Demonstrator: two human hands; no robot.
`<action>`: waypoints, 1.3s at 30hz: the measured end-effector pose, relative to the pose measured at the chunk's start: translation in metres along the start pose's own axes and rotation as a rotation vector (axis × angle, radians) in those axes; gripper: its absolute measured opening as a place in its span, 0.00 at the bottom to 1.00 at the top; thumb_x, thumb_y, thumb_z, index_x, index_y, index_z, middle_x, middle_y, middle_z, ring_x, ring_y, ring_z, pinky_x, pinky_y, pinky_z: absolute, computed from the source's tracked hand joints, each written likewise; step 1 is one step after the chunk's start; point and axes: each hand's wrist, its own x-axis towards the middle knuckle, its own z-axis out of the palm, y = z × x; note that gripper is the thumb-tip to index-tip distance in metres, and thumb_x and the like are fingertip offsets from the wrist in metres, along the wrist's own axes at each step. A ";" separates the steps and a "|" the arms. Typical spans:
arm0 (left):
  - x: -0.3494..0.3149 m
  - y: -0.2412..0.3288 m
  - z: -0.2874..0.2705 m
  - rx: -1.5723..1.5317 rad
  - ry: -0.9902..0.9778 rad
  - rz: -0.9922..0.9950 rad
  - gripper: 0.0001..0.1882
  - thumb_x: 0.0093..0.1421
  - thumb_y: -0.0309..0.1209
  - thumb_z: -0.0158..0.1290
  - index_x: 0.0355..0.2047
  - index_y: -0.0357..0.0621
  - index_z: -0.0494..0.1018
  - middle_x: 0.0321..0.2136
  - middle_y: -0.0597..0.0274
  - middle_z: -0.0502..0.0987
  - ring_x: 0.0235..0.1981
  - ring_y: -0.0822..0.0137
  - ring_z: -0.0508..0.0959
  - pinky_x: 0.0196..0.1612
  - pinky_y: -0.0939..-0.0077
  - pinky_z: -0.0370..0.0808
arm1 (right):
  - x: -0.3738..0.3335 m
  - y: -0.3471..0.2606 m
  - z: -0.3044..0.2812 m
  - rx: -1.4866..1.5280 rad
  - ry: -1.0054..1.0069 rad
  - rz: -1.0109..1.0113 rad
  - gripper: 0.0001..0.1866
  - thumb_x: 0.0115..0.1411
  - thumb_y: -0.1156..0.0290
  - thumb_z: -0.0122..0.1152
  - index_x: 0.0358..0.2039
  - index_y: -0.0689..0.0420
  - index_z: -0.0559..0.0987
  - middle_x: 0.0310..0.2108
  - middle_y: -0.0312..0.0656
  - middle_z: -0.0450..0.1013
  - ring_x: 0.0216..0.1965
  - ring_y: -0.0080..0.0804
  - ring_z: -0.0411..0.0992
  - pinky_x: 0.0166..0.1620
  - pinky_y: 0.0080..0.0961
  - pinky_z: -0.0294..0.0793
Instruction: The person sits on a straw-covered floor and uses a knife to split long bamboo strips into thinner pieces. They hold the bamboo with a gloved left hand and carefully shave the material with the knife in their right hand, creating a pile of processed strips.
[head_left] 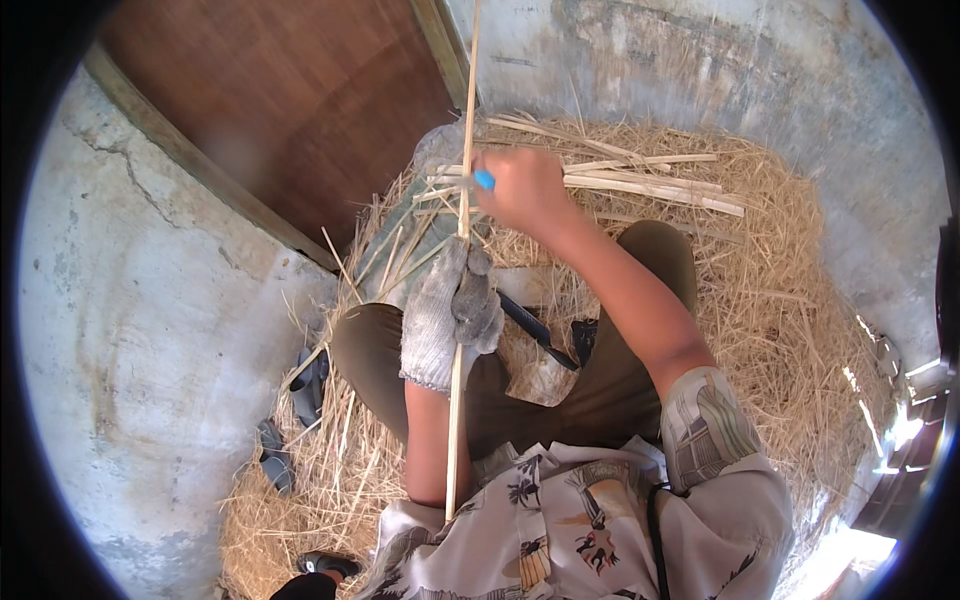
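A long, thin bamboo strip (pixel 470 110) runs from beyond the top edge, through my hands and down to my shirt front. My left hand (pixel 455 310), in a grey-white work glove, is closed around its middle. Bare and somewhat blurred, my right hand (pixel 525 190) is closed at the strip above the glove. A small blue piece (pixel 484 179) sticks out of its fist, apparently the end of a small blue-handled tool. Its working part is too blurred to make out.
Wood shavings (pixel 780 290) cover the floor around my crossed legs. Several pale bamboo strips (pixel 650 187) lie beyond my right hand. Between my legs lies a dark tool (pixel 530 322). Sandals (pixel 308 388) rest at the left, near the wall (pixel 150 350); a brown door (pixel 280 100) stands behind.
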 end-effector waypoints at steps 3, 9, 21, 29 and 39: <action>-0.015 -0.007 0.015 0.126 0.029 -0.047 0.19 0.75 0.43 0.47 0.34 0.40 0.72 0.10 0.72 0.60 0.06 0.76 0.60 0.09 0.79 0.59 | 0.015 0.023 -0.011 -0.102 -0.006 0.213 0.13 0.62 0.61 0.65 0.26 0.56 0.84 0.15 0.46 0.73 0.18 0.48 0.75 0.24 0.40 0.73; -0.069 -0.005 0.032 0.430 0.114 -0.160 0.19 0.74 0.42 0.50 0.33 0.38 0.74 0.12 0.72 0.63 0.09 0.77 0.62 0.13 0.81 0.58 | 0.024 0.067 -0.050 -0.176 0.138 0.307 0.11 0.62 0.63 0.62 0.27 0.53 0.86 0.14 0.46 0.73 0.18 0.51 0.75 0.25 0.41 0.75; -0.143 0.007 0.025 0.669 0.336 -0.145 0.19 0.72 0.43 0.53 0.33 0.38 0.74 0.13 0.72 0.67 0.12 0.80 0.63 0.16 0.80 0.55 | 0.035 0.049 -0.051 -0.237 0.327 0.129 0.09 0.59 0.61 0.63 0.32 0.48 0.88 0.20 0.44 0.78 0.23 0.48 0.79 0.29 0.40 0.79; -0.165 0.000 0.011 0.706 0.233 -0.403 0.19 0.73 0.45 0.51 0.36 0.40 0.73 0.14 0.71 0.67 0.13 0.80 0.63 0.15 0.81 0.56 | 0.020 0.125 -0.054 -0.408 0.165 0.552 0.16 0.57 0.56 0.63 0.43 0.46 0.88 0.30 0.46 0.83 0.35 0.49 0.82 0.38 0.43 0.81; -0.192 -0.002 -0.012 0.727 0.154 -0.504 0.21 0.75 0.44 0.47 0.34 0.38 0.74 0.13 0.69 0.67 0.12 0.78 0.64 0.16 0.79 0.58 | -0.047 0.232 -0.038 -0.195 -0.003 1.148 0.24 0.62 0.54 0.56 0.37 0.65 0.84 0.38 0.58 0.82 0.42 0.53 0.81 0.43 0.46 0.78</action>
